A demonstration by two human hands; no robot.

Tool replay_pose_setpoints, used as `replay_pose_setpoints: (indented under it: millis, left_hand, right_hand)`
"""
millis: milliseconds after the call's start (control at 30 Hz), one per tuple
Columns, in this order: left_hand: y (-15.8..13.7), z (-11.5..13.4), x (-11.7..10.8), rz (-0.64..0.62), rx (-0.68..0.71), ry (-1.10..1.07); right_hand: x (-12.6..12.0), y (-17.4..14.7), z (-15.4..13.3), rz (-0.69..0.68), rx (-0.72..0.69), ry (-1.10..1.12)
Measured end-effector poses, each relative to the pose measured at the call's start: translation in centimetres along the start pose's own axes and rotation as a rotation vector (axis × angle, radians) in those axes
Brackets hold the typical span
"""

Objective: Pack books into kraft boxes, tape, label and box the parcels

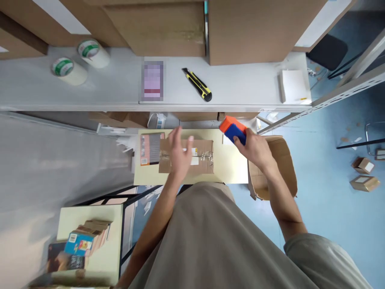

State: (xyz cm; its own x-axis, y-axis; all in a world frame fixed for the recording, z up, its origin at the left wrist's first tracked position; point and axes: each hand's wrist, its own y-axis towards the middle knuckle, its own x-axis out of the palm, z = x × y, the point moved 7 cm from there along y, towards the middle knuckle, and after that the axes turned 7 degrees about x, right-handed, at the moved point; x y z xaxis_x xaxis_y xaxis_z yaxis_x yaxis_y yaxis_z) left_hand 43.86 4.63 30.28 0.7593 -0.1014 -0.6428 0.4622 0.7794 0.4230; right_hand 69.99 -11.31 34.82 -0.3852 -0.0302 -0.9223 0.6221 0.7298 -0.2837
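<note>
Though overlapped by the spread left hand (180, 158), a carton (202, 164) shows; the right hand (255, 149) clasps a block (233, 130).

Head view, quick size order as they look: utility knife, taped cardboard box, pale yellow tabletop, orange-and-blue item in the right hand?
1. Pale yellow tabletop
2. Taped cardboard box
3. Utility knife and orange-and-blue item, unranked: the knife looks longer, the item broader, and the right hand covers part of it.
</note>
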Motion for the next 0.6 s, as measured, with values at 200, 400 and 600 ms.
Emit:
replay_pose_setpoints:
  millis: [200,400,600]
  left_hand:
    - [6.5,13.9,8.6,-0.183,0.422,-0.307]
    - [6.7,15.9,9.6,-0.249,0.453,-0.335]
    - [3.6,10.4,5.6,-0.283,0.290,-0.295]
  right_hand:
    - [-5.7,7.9,-3.4,0.333,-0.202,0.028]
    - [-4.8,15.7,-4.6,0.371,-0.144,-0.139]
    - [-4.3,16.6,-4.4,0.431,-0.173,-0.093]
